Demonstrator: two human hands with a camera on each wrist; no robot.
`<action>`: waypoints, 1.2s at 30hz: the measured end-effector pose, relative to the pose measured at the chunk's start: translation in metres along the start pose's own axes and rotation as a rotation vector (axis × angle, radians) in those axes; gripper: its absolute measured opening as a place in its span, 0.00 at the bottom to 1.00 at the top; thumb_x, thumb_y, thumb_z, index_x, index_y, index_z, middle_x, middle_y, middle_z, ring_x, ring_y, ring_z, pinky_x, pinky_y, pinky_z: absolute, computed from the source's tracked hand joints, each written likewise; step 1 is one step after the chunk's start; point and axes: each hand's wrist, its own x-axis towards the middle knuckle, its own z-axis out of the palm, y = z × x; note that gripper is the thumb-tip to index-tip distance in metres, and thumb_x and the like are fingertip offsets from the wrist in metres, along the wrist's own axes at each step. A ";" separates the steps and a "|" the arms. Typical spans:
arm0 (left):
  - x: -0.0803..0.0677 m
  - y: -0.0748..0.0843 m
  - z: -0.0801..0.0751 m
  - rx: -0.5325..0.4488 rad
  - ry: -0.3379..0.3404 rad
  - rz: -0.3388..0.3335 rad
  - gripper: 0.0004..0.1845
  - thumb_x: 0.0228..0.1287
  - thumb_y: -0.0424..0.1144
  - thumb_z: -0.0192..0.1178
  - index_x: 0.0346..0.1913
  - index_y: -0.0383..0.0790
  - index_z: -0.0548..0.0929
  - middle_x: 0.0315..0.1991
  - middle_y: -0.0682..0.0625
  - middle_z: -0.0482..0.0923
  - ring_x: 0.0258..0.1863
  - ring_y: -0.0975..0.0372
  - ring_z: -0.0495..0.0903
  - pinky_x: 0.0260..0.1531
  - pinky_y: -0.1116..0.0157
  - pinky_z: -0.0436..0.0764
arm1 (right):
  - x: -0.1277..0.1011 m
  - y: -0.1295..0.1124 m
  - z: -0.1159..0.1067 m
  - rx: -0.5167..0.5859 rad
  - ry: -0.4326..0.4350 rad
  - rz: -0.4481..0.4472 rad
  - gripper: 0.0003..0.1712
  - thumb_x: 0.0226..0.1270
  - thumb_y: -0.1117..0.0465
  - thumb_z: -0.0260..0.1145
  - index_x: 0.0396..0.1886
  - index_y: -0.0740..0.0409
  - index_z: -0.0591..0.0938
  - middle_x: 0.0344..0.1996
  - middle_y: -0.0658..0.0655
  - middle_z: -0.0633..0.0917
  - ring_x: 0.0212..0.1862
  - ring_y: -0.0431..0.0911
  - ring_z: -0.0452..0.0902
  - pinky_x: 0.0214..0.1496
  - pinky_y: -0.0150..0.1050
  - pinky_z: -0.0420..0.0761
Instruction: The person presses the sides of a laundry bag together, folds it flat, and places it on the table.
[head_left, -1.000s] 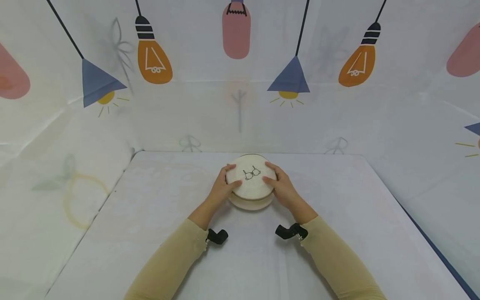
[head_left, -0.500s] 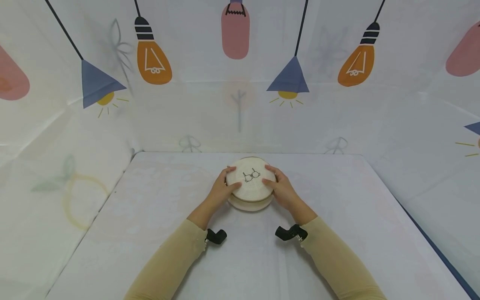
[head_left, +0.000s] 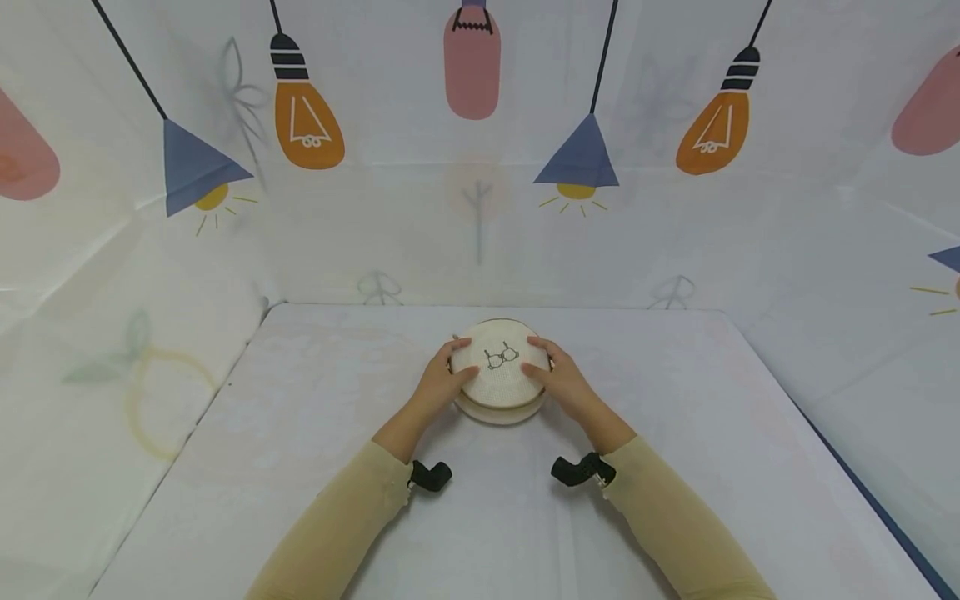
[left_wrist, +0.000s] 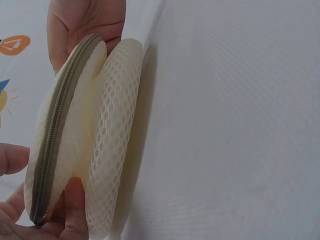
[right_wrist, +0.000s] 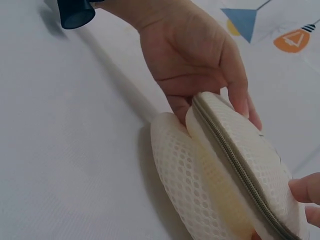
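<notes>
Showing print (head_left: 502, 356) upward, round pouch (head_left: 500, 388); width spanning left hand (head_left: 441, 374), right hand (head_left: 565, 378).

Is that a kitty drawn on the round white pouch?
No, the pouch has a pair of glasses drawn on top.

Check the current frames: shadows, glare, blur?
Head: flat, dim light, no strong glare, soft shadows along both beige fabric sleeves on the white covered table; left wrist: olive zipper teeth legible, blurry-edged shadow beside the round cream mesh pouch; right wrist: dim, soft shadow beside the pouch, no obvious motion blur.
</notes>
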 end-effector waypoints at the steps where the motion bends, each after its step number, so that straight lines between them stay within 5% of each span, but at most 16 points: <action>1: -0.001 0.000 0.000 0.004 -0.002 0.004 0.31 0.69 0.39 0.64 0.73 0.47 0.68 0.78 0.45 0.57 0.77 0.53 0.55 0.74 0.54 0.57 | -0.001 0.000 0.000 -0.032 0.004 -0.007 0.36 0.73 0.56 0.65 0.77 0.52 0.64 0.79 0.61 0.54 0.79 0.57 0.45 0.78 0.54 0.51; 10: -0.006 0.004 -0.004 0.095 -0.015 0.029 0.32 0.70 0.40 0.63 0.74 0.48 0.66 0.78 0.44 0.56 0.77 0.51 0.53 0.74 0.51 0.56 | -0.005 -0.001 0.000 -0.233 0.036 -0.112 0.35 0.73 0.54 0.65 0.75 0.57 0.65 0.75 0.67 0.58 0.77 0.61 0.51 0.76 0.56 0.54; 17: -0.013 0.006 -0.005 0.289 0.025 0.057 0.33 0.70 0.44 0.63 0.74 0.44 0.66 0.70 0.39 0.67 0.66 0.50 0.71 0.65 0.51 0.71 | -0.010 -0.008 0.000 -0.344 0.054 -0.170 0.35 0.74 0.53 0.64 0.74 0.61 0.66 0.75 0.69 0.56 0.76 0.64 0.50 0.76 0.59 0.54; 23: -0.019 0.011 -0.002 0.490 0.089 0.074 0.32 0.70 0.47 0.62 0.73 0.42 0.68 0.73 0.39 0.62 0.71 0.47 0.65 0.70 0.50 0.65 | -0.014 -0.010 0.002 -0.416 0.077 -0.227 0.34 0.73 0.54 0.65 0.73 0.62 0.68 0.74 0.71 0.59 0.75 0.66 0.54 0.74 0.61 0.57; 28: -0.024 0.015 0.000 0.596 0.143 0.148 0.31 0.68 0.47 0.63 0.70 0.39 0.72 0.72 0.38 0.63 0.69 0.44 0.66 0.65 0.47 0.70 | -0.016 -0.009 0.003 -0.472 0.101 -0.248 0.33 0.73 0.53 0.65 0.72 0.61 0.70 0.72 0.72 0.62 0.72 0.69 0.57 0.71 0.64 0.61; 36: -0.029 0.015 0.003 0.741 0.087 0.245 0.34 0.68 0.54 0.63 0.72 0.42 0.70 0.73 0.37 0.61 0.71 0.43 0.61 0.66 0.42 0.65 | -0.017 -0.006 0.004 -0.559 0.121 -0.278 0.32 0.73 0.50 0.65 0.72 0.58 0.71 0.71 0.70 0.64 0.69 0.68 0.61 0.68 0.64 0.66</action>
